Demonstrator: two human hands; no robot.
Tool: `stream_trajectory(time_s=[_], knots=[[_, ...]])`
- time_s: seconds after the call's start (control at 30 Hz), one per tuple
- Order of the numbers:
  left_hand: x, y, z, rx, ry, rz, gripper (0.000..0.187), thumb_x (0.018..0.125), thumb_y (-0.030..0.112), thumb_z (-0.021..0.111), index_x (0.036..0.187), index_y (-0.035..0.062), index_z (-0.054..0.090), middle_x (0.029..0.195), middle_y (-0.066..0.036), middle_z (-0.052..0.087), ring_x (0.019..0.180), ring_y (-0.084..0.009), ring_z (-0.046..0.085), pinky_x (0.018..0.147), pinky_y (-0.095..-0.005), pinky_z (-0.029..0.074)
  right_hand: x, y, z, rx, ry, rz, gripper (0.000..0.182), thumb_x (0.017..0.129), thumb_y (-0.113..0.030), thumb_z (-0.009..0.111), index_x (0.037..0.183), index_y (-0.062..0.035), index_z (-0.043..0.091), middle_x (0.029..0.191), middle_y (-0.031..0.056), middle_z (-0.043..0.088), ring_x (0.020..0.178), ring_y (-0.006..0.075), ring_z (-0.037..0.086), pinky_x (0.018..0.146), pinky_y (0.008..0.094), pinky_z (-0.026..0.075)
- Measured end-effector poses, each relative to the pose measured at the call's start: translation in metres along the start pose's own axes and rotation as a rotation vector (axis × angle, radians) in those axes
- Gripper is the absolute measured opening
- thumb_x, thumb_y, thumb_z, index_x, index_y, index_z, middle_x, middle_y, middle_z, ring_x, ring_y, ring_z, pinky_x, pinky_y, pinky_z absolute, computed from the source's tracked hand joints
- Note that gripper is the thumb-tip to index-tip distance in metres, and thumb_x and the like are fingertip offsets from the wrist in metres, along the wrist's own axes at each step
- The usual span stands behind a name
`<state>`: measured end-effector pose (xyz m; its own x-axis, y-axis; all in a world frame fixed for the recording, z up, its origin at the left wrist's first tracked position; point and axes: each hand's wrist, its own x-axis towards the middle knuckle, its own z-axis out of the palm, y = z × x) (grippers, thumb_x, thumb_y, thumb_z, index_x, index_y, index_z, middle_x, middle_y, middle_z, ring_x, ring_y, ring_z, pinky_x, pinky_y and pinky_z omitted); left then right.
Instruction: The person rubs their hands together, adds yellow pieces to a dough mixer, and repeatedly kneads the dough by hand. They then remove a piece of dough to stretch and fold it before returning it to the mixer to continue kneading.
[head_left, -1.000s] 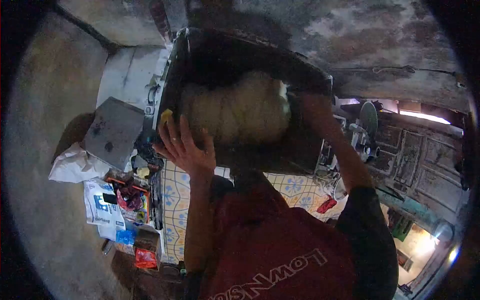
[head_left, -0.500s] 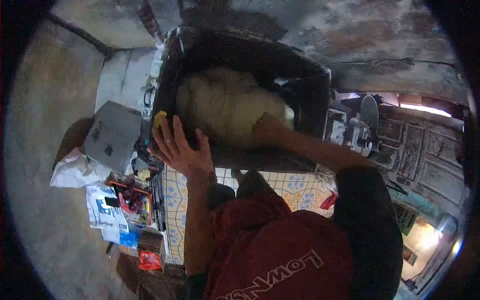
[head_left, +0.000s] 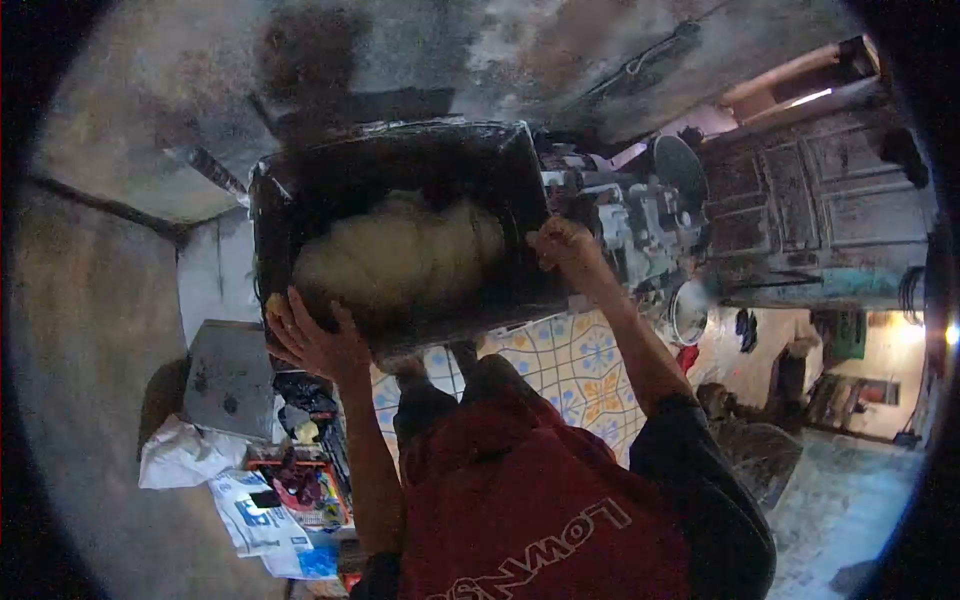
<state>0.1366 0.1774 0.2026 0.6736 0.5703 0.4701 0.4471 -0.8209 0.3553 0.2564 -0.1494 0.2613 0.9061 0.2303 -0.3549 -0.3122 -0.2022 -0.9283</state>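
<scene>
A large, pale, lumpy mass that looks like dough (head_left: pixel 400 255) lies in a deep dark box (head_left: pixel 430 335), blurred in the dim light. My left hand (head_left: pixel 322 345) rests at the box's front left corner, fingers stretched and apart, close to a small yellow bit (head_left: pixel 274 303). At the right wall, my right hand (head_left: pixel 565 245) is closed with its fingers curled over the rim, clear of the pale mass. What lies under the fingertips is hard to see.
Grey metal machine parts (head_left: pixel 635 230) stand right of the box. To the left are a grey panel (head_left: pixel 232 380), a white sack (head_left: pixel 190 455) and a tray of small items (head_left: pixel 305 480). Patterned tiles (head_left: pixel 570 370) cover the floor by my legs.
My right hand has left the pale mass and moved right to the box's rim. My left hand stays at the left corner. The view has turned right, showing more of the room there.
</scene>
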Motion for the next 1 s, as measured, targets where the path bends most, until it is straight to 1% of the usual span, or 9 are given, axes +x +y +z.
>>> stream_trajectory(time_s=[0.13, 0.2, 0.23, 0.33, 0.5, 0.7, 0.77, 0.87, 1.0], knots=[[-0.003, -0.009, -0.002, -0.065, 0.008, 0.062, 0.059, 0.089, 0.042, 0.052, 0.138, 0.0104, 0.039, 0.142, -0.014, 0.036, 0.134, -0.0339, 0.029, 0.106, -0.0642, 0.01, -0.022, 0.049, -0.009, -0.193, 0.42, -0.326, 0.018, 0.084, -0.01, 0.065, 0.099, -0.0025, 0.057, 0.088, 0.0058, 0.059, 0.08, 0.0125, 0.056, 0.07, 0.0273, 0.047], [-0.007, -0.014, -0.003, -0.153, 0.04, 0.068, 0.059, 0.09, 0.042, 0.051, 0.138, 0.0094, 0.038, 0.143, -0.014, 0.034, 0.134, -0.0348, 0.028, 0.105, -0.0648, 0.009, -0.027, 0.064, -0.008, -0.215, 0.626, -0.323, 0.023, 0.085, -0.011, 0.062, 0.105, -0.0025, 0.056, 0.093, 0.0105, 0.06, 0.085, 0.0161, 0.057, 0.074, 0.0295, 0.046], [-0.009, -0.017, -0.004, -0.187, 0.07, 0.027, 0.06, 0.091, 0.041, 0.052, 0.138, 0.0073, 0.037, 0.144, -0.016, 0.032, 0.135, -0.036, 0.027, 0.105, -0.0652, 0.007, -0.025, 0.069, -0.005, -0.328, 0.675, -0.324, 0.027, 0.09, -0.021, 0.057, 0.11, -0.0027, 0.055, 0.096, 0.0147, 0.06, 0.087, 0.0239, 0.059, 0.078, 0.0344, 0.046], [-0.006, -0.034, -0.014, -0.259, 0.201, -0.105, 0.059, 0.092, 0.037, 0.053, 0.137, 0.0036, 0.037, 0.144, -0.019, 0.031, 0.134, -0.0371, 0.028, 0.105, -0.0646, 0.011, -0.02, 0.1, 0.014, -0.483, 0.841, -0.293, 0.039, 0.094, -0.035, 0.05, 0.115, -0.0029, 0.053, 0.102, 0.0177, 0.06, 0.093, 0.0291, 0.059, 0.081, 0.0389, 0.045], [0.001, -0.107, 0.021, -0.376, 0.115, -0.515, 0.058, 0.094, 0.037, 0.047, 0.136, -0.0009, 0.036, 0.139, -0.023, 0.037, 0.124, -0.0393, 0.04, 0.1, -0.0456, 0.034, -0.02, 0.092, 0.021, -0.639, 0.833, -0.155, 0.055, 0.096, -0.049, 0.035, 0.117, -0.0017, 0.054, 0.11, 0.0262, 0.057, 0.1, 0.0449, 0.054, 0.082, 0.0492, 0.044], [0.01, -0.095, 0.021, -0.475, 0.137, -0.704, 0.058, 0.097, 0.043, 0.037, 0.133, -0.0031, 0.039, 0.133, -0.027, 0.042, 0.118, -0.0403, 0.046, 0.098, -0.0474, 0.038, -0.02, 0.078, 0.023, -0.613, 0.785, 0.129, 0.061, 0.095, -0.054, 0.03, 0.114, -0.003, 0.058, 0.108, 0.0257, 0.059, 0.1, 0.044, 0.055, 0.082, 0.0499, 0.044], [0.0, -0.121, 0.041, -0.386, 0.14, -0.62, 0.056, 0.098, 0.041, 0.036, 0.134, -0.002, 0.038, 0.133, -0.027, 0.042, 0.118, -0.0404, 0.046, 0.098, -0.0472, 0.038, -0.022, 0.068, 0.025, -0.604, 0.771, 0.168, 0.066, 0.093, -0.059, 0.028, 0.114, -0.0042, 0.06, 0.105, 0.0256, 0.061, 0.099, 0.0442, 0.056, 0.083, 0.049, 0.044], [-0.028, -0.224, 0.107, -0.053, 0.059, -0.227, 0.054, 0.098, 0.039, 0.036, 0.135, -0.0003, 0.037, 0.134, -0.027, 0.041, 0.118, -0.0406, 0.047, 0.099, -0.0469, 0.037, -0.018, 0.085, 0.021, -0.647, 0.778, 0.154, 0.066, 0.093, -0.058, 0.028, 0.115, -0.0039, 0.059, 0.106, 0.0254, 0.061, 0.1, 0.044, 0.056, 0.084, 0.0483, 0.044], [0.009, -0.1, 0.021, -0.465, 0.144, -0.504, 0.053, 0.098, 0.037, 0.036, 0.135, -0.0005, 0.037, 0.133, -0.027, 0.043, 0.115, -0.0416, 0.049, 0.097, -0.047, 0.039, -0.009, 0.127, 0.005, -0.753, 0.77, -0.007, 0.064, 0.093, -0.057, 0.029, 0.115, -0.0053, 0.059, 0.106, 0.0249, 0.061, 0.099, 0.0435, 0.057, 0.081, 0.0483, 0.045]])
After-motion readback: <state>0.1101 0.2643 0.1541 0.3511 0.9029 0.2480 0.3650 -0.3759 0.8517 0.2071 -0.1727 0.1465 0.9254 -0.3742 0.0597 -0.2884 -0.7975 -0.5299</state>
